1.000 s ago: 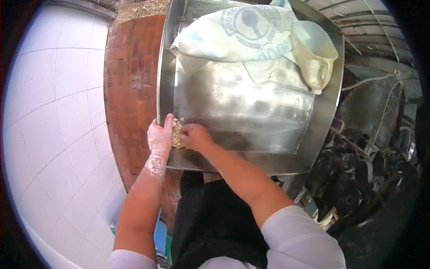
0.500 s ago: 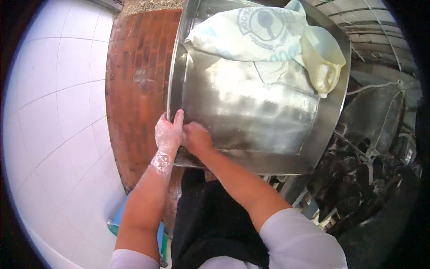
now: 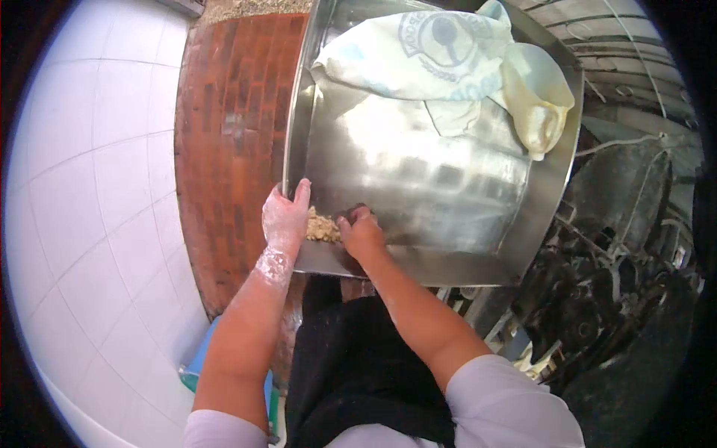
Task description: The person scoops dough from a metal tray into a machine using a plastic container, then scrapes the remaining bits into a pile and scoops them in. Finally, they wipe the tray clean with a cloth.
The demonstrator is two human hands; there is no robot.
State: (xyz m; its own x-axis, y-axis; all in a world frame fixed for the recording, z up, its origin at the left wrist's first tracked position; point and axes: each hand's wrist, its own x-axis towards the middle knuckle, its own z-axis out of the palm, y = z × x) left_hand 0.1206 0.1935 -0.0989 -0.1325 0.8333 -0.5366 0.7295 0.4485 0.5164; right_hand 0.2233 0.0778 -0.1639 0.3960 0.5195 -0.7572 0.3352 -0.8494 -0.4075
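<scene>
A wide metal tray [image 3: 418, 190] lies in front of me. My left hand [image 3: 285, 216], dusted white up to the wrist, grips the tray's left rim, thumb on the inner side. Small pale crumbly pieces [image 3: 321, 226] are heaped in the tray's near left corner, beside that hand. Just right of the heap, my right hand [image 3: 361, 230] is curled low over the tray floor with its fingers bent; whatever is between them is too small to make out.
A printed whitish cloth [image 3: 433, 56] and a pale bowl smeared with dough [image 3: 539, 112] lie at the tray's far side. Dark machinery [image 3: 597, 299] stands on the right. A white tiled surface [image 3: 112, 179] and red brick floor [image 3: 224, 149] are on the left.
My right hand has moved right, away from my left hand, uncovering the pale pieces. Since the first frame, the tray has shifted slightly right in view. My left hand keeps its hold on the rim.
</scene>
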